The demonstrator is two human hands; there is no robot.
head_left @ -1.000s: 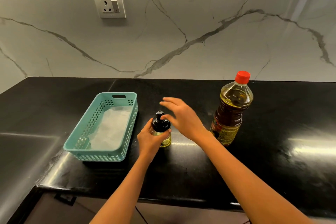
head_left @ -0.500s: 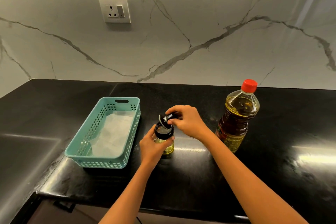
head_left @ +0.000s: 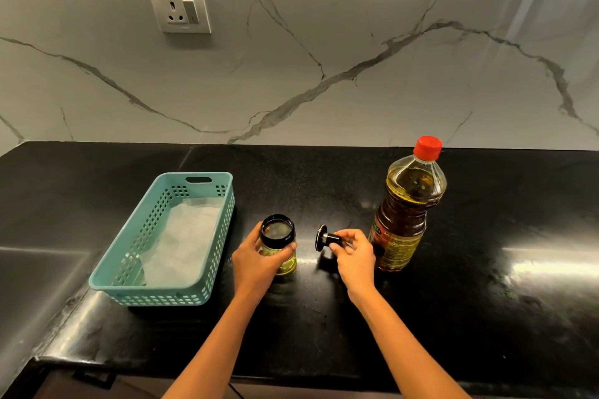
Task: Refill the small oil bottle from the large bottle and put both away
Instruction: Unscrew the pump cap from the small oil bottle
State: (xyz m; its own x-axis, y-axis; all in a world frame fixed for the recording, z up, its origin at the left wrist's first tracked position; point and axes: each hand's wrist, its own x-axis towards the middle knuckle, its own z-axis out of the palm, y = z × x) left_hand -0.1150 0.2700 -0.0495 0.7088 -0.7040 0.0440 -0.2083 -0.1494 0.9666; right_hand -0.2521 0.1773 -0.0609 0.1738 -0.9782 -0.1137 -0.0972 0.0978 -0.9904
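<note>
Step judged: opening. Uncapped, the small oil bottle (head_left: 278, 238) stood just right of teal basket (head_left: 152, 296), left hand (head_left: 256, 264) wrapped round it; right hand (head_left: 356, 256) pinched its black stopper (head_left: 328, 239). Farther right, the large bottle (head_left: 405, 214) was red-capped; next move: park stopper, uncap it.

The basket (head_left: 223, 236) blocks the left of the counter (head_left: 324, 178), with its right wall just beside the left grip (head_left: 256, 264), which holds the small bottle (head_left: 278, 233). The gap between that bottle and the large bottle (head_left: 408, 204) is taken up by the right grip (head_left: 355, 257) pinching the stopper (head_left: 327, 238). This grip is near the large bottle's label, perhaps touching it. Behind all three, a strip of counter runs open to the wall (head_left: 324, 42). Right of the large bottle there is broad room.
</note>
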